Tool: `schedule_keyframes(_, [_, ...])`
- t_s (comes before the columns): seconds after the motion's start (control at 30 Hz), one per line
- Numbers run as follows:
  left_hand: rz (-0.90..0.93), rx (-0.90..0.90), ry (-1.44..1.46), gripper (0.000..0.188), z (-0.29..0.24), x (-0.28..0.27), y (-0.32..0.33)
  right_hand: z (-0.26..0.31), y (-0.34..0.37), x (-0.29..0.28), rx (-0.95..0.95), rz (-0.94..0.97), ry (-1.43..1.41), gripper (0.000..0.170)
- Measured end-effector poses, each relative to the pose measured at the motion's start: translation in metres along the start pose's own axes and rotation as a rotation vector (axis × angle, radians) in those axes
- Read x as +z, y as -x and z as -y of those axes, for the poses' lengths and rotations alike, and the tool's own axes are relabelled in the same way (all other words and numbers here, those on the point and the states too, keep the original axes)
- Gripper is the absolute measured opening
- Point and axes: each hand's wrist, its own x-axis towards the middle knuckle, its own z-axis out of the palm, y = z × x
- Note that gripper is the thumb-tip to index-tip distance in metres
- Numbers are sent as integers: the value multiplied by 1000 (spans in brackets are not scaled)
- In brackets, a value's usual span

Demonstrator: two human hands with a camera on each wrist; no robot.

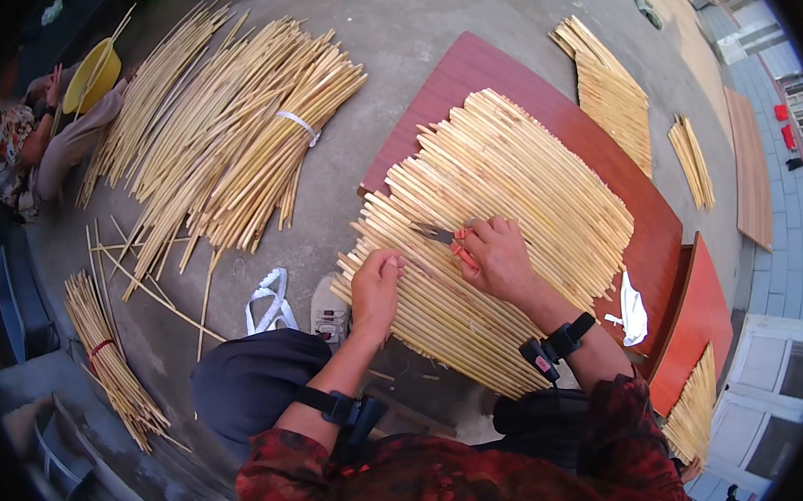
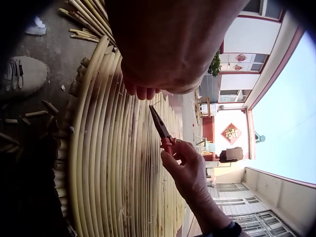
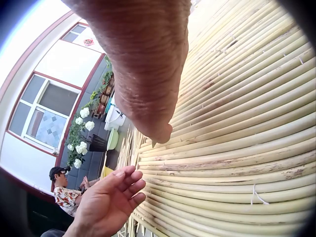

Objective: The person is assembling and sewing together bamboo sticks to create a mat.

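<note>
A mat of pale reed sticks (image 1: 509, 187) lies on a dark red board (image 1: 472, 64), with short white threads (image 3: 257, 196) showing between some sticks. My right hand (image 1: 500, 258) grips pliers by their red handles (image 1: 464, 248), the dark jaws pointing left over the mat. In the left wrist view the pliers (image 2: 159, 123) point up toward my left hand (image 2: 143, 84). Above the mat's left edge is my left hand (image 1: 375, 294). The right wrist view shows this left hand (image 3: 111, 200) with loosely bent fingers and nothing visible in them.
Loose reeds (image 1: 217, 142) and a tied bundle (image 1: 111, 355) lie on the floor at left. A seated person (image 1: 17, 152) is beside a yellow basin (image 1: 91, 77). White cloth (image 1: 631, 309) lies at the mat's right. More reed pieces (image 1: 610, 96) and a wooden panel (image 1: 750, 170) are farther right.
</note>
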Motion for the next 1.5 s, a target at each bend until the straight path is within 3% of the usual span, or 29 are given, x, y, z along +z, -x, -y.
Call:
schedule_keyframes(0.07, [-195, 276, -158, 16, 12, -9, -14, -4, -3, 0, -31, 37, 5, 25])
schedule_keyframes(0.23, [-216, 250, -380, 14, -4, -23, -22, -20, -7, 9, -146, 56, 28, 29])
schedule_keyframes(0.5, [-284, 434, -596, 26, 2, -29, -38, -31, -7, 22, -200, 2, 10, 30])
schedule_keyframes(0.6, [-294, 410, -688, 33, -3, -27, -43, -27, -14, 21, -131, 16, -23, 24])
schedule_keyframes(0.7, [-245, 315, -796, 39, -14, -20, -57, -23, -13, 30, -57, 60, 25, 31])
schedule_keyframes(0.77, [-196, 255, -766, 40, -18, -16, -70, -23, -17, 32, -52, 39, 75, 20])
schedule_keyframes(1.0, [11, -13, -612, 48, -16, -10, -99, -22, -14, 30, -43, 119, 59, 23])
schedule_keyframes(1.2, [45, 11, -538, 47, -7, -12, -103, -23, -16, 34, -147, 39, 128, 14])
schedule_keyframes(1.27, [45, 14, -554, 47, -8, -12, -103, -19, -19, 31, -169, 176, 345, 13])
schedule_keyframes(1.5, [57, 30, -526, 46, -5, -14, -103, -24, -13, 39, -180, 99, 200, 17])
